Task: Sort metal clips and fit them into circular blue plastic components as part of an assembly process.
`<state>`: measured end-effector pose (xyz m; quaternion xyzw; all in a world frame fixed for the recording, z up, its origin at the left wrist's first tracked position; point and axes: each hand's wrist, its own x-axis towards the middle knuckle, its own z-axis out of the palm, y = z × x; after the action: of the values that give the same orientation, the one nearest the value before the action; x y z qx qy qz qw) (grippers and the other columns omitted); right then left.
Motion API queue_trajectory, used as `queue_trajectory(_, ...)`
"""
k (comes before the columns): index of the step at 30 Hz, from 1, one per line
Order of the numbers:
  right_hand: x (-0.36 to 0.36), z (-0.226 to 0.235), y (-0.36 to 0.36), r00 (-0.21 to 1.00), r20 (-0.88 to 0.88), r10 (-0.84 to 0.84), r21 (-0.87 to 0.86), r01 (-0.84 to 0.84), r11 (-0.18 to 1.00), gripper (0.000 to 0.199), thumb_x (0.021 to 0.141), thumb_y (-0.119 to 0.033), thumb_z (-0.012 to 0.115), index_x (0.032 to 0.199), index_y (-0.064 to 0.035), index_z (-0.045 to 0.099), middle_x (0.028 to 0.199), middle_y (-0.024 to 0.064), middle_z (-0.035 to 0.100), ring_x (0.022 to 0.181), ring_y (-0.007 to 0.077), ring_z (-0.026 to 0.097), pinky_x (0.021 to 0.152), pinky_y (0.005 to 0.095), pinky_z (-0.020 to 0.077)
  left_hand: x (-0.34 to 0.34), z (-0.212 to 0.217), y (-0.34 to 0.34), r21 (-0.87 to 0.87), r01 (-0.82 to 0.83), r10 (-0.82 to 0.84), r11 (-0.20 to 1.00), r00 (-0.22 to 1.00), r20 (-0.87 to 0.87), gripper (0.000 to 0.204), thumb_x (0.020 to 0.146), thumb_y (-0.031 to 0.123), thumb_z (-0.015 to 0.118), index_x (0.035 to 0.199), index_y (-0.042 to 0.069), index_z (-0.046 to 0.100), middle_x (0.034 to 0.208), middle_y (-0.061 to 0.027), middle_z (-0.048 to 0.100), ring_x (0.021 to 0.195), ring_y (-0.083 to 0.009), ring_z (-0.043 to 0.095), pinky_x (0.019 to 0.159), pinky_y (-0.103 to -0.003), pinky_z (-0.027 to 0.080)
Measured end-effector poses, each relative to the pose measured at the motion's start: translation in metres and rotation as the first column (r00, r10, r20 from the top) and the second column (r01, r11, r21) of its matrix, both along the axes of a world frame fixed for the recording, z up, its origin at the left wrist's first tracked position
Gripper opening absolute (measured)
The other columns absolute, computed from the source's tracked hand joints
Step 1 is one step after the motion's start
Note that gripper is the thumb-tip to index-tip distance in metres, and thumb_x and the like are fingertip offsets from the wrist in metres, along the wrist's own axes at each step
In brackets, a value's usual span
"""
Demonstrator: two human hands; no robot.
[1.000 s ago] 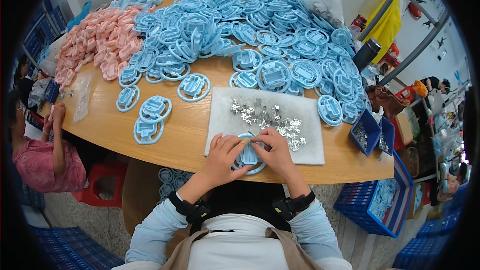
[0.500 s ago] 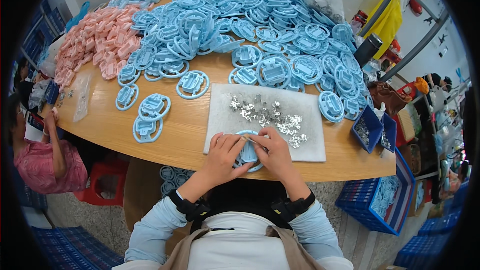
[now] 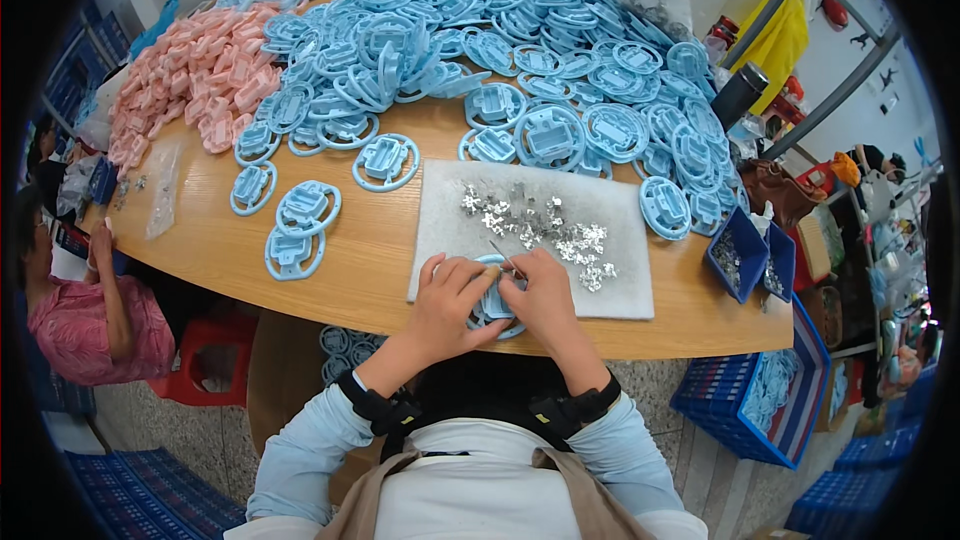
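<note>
— Where's the ring?
— Blue ring (image 3: 492, 302) sits on the grey mat (image 3: 620, 290) at the bench (image 3: 380, 240) edge, pinched in my left hand (image 3: 447, 302); right hand (image 3: 542, 298) fingers press a metal clip (image 3: 503, 260) in.
— Next?
— Probably seating it squarely, firm push.

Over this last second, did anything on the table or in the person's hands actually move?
Hardly anything. Both hands, left hand and right hand, stay closed around the same blue ring-shaped part at the near edge of the grey mat; only the fingers shift slightly. The small metal pieces on the mat, the heaps of blue parts and the pink parts lie as before.
</note>
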<state>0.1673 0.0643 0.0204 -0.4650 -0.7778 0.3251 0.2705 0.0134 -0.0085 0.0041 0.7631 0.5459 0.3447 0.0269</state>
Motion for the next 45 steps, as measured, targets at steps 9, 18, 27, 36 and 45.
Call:
queue_trajectory(9, 0.013, 0.011, -0.027, 0.977, 0.158, -0.143, 0.238, 0.103, 0.966, 0.039, 0.082, -0.021, 0.061, 0.12, -0.0136, 0.057, 0.083, 0.0126, 0.057, 0.07, 0.0316, 0.061, 0.06, 0.0406, 0.0496, 0.0, 0.007, 0.008, -0.075, -0.062, 0.064, 0.995, 0.998, 0.025, 0.07, 0.057, 0.04, 0.079, 0.115, 0.009, 0.056, 0.119, -0.0119, 0.049, 0.116, -0.0316, 0.043, 0.099, -0.048, 0.027)
queue_trajectory(18, 0.019, -0.007, -0.051, 0.929, 0.352, -0.116, 0.443, -0.056, 0.895, 0.045, 0.075, -0.01, 0.06, 0.119, -0.0181, 0.059, 0.076, 0.0068, 0.056, 0.064, 0.0245, 0.061, 0.054, 0.0371, 0.0493, 0.003, 0.003, 0.007, -0.109, -0.073, 0.077, 0.991, 0.996, 0.037, 0.069, 0.056, 0.04, 0.079, 0.114, 0.009, 0.056, 0.121, -0.0122, 0.048, 0.121, -0.0319, 0.041, 0.104, -0.053, 0.021)
queue_trajectory(27, 0.019, 0.02, -0.034, 0.983, -0.056, -0.175, 0.294, 0.184, 0.938, 0.039, 0.075, -0.017, 0.064, 0.113, -0.0102, 0.062, 0.09, 0.0084, 0.059, 0.076, 0.028, 0.063, 0.063, 0.0368, 0.0508, 0.004, 0.008, 0.004, -0.078, -0.037, 0.047, 0.996, 0.99, 0.129, 0.067, 0.057, 0.037, 0.08, 0.113, 0.008, 0.056, 0.125, -0.0151, 0.05, 0.119, -0.0345, 0.045, 0.105, -0.056, 0.018)
queue_trajectory(36, 0.022, 0.025, -0.016, 0.964, -0.267, 0.005, -0.154, -0.047, 0.987, 0.035, 0.069, -0.017, 0.07, 0.1, -0.0029, 0.066, 0.083, 0.0077, 0.058, 0.07, 0.0167, 0.057, 0.064, 0.0294, 0.0469, 0.011, 0.034, -0.016, -0.012, 0.032, -0.03, 0.999, 0.986, 0.165, 0.069, 0.059, 0.022, 0.082, 0.117, 0.003, 0.051, 0.127, -0.0207, 0.045, 0.116, -0.0358, 0.048, 0.098, -0.046, 0.038)
queue_trajectory(45, 0.011, 0.011, -0.046, 0.842, -0.54, -0.022, -0.204, -0.105, 0.973, 0.033, 0.069, -0.007, 0.073, 0.099, 0.0015, 0.061, 0.074, -0.005, 0.049, 0.054, -0.001, 0.033, 0.046, 0.017, 0.0259, 0.013, 0.025, -0.052, -0.484, 0.43, 0.525, 0.762, 0.029, 0.851, 0.038, 0.083, 0.013, 0.068, 0.115, -0.002, 0.055, 0.11, -0.0071, 0.06, 0.093, -0.0108, 0.059, 0.079, -0.026, 0.048)
